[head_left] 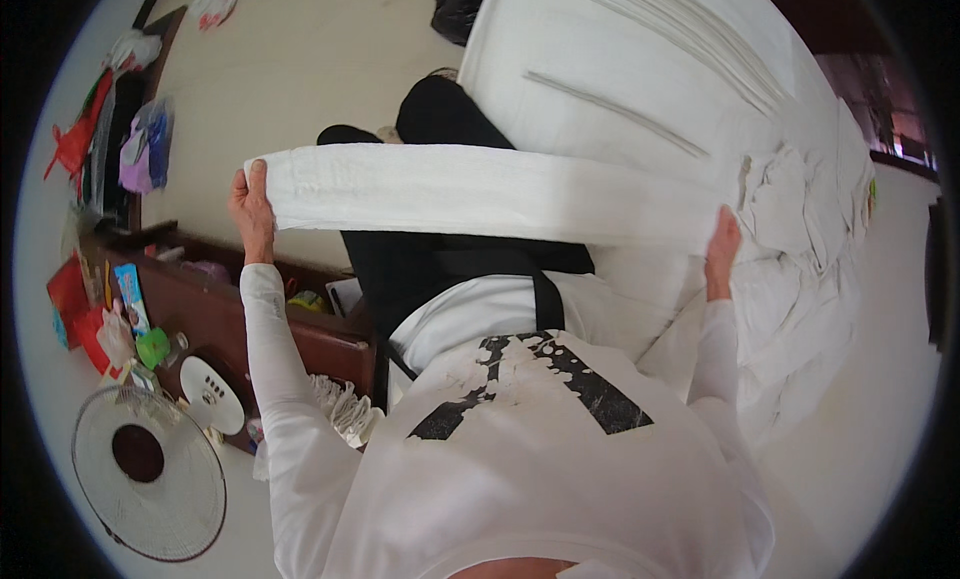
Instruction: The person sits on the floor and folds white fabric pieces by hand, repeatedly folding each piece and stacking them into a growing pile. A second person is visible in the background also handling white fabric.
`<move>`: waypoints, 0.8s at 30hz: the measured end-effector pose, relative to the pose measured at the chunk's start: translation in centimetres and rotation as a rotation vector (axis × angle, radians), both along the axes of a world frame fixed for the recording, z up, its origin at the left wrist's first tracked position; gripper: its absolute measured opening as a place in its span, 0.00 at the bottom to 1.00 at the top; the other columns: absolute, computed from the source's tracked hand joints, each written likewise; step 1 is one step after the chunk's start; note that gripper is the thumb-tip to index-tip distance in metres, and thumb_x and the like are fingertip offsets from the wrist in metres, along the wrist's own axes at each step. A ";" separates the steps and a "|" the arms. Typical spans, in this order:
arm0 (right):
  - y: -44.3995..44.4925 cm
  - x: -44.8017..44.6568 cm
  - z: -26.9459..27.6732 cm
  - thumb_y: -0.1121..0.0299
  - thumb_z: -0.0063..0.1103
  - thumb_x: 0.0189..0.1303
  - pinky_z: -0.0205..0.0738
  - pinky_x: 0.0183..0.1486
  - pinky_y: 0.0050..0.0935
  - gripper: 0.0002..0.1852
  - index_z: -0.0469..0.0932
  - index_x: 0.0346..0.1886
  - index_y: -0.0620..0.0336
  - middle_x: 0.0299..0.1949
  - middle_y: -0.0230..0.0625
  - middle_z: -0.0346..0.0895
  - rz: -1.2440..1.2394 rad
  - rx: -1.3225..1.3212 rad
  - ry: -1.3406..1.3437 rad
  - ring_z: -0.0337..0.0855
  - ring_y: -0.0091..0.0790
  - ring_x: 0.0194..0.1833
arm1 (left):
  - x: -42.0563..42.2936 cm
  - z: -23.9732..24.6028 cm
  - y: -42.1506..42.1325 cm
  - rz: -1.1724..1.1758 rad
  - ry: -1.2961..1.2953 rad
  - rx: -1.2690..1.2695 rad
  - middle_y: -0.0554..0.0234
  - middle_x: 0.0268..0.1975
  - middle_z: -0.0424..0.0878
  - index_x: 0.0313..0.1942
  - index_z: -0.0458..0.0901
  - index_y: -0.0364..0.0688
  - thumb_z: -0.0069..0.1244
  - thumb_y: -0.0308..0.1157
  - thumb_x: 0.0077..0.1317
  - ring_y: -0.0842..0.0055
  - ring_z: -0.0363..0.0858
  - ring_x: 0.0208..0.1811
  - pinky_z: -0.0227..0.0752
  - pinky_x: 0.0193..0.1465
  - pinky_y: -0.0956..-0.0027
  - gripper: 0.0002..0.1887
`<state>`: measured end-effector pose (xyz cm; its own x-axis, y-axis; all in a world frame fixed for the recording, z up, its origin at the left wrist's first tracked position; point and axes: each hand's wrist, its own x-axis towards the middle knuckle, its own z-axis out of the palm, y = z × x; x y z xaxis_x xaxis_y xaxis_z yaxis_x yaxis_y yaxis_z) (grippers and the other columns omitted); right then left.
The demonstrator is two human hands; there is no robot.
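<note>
A long band of folded white cloth [450, 189] stretches level across my lap, held between my two hands. My left hand [255, 211] grips its left end, with the thumb lying on top. At the other end my right hand [722, 252] holds the cloth, its fingers partly hidden. Beyond the band, on the white-covered bed [577, 38], lie a row of thin folded white cloths [690, 35] and one separate narrow folded strip [619, 113]. Crumpled white cloth [787, 211] is heaped just past my right hand.
On my left stands a dark wooden cabinet [330, 346] with an open drawer [259, 279] holding small items. A fan [150, 474] and several packages are beside it. A black plastic bag [454, 12] rests on the floor by the bed.
</note>
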<state>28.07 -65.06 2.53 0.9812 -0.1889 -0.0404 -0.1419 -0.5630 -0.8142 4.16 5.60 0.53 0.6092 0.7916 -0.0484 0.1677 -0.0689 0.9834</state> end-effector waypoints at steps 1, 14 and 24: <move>0.6 0.1 -1.3 0.57 0.51 0.70 0.67 0.42 0.25 0.20 0.76 0.41 0.71 0.33 0.29 0.76 0.010 -0.011 -0.025 0.71 0.24 0.35 | 0.9 -1.0 0.4 -0.028 -0.006 0.060 0.72 0.27 0.77 0.30 0.78 0.38 0.53 0.38 0.69 0.87 0.71 0.30 0.67 0.34 0.76 0.13; 3.1 -0.7 2.5 0.58 0.62 0.62 0.78 0.46 0.31 0.23 0.74 0.52 0.65 0.44 0.37 0.80 0.002 0.485 0.762 0.82 0.32 0.46 | 7.2 6.6 -20.3 -0.529 0.127 0.749 0.40 0.65 0.65 0.64 0.62 0.30 0.59 0.36 0.60 0.46 0.60 0.68 0.54 0.70 0.51 0.36; 8.2 1.3 15.9 0.73 0.57 0.53 0.72 0.58 0.34 0.35 0.61 0.68 0.63 0.52 0.44 0.75 0.159 0.614 0.069 0.78 0.36 0.52 | 9.7 7.4 -34.3 -0.823 0.155 0.402 0.31 0.72 0.42 0.70 0.44 0.28 0.70 0.40 0.44 0.33 0.41 0.72 0.41 0.73 0.45 0.61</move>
<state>29.35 -56.89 18.44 0.9865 0.0361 -0.1596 -0.1591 -0.0155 -0.9871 13.82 -28.69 7.95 0.9961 0.0874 0.0081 0.0420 -0.5549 0.8308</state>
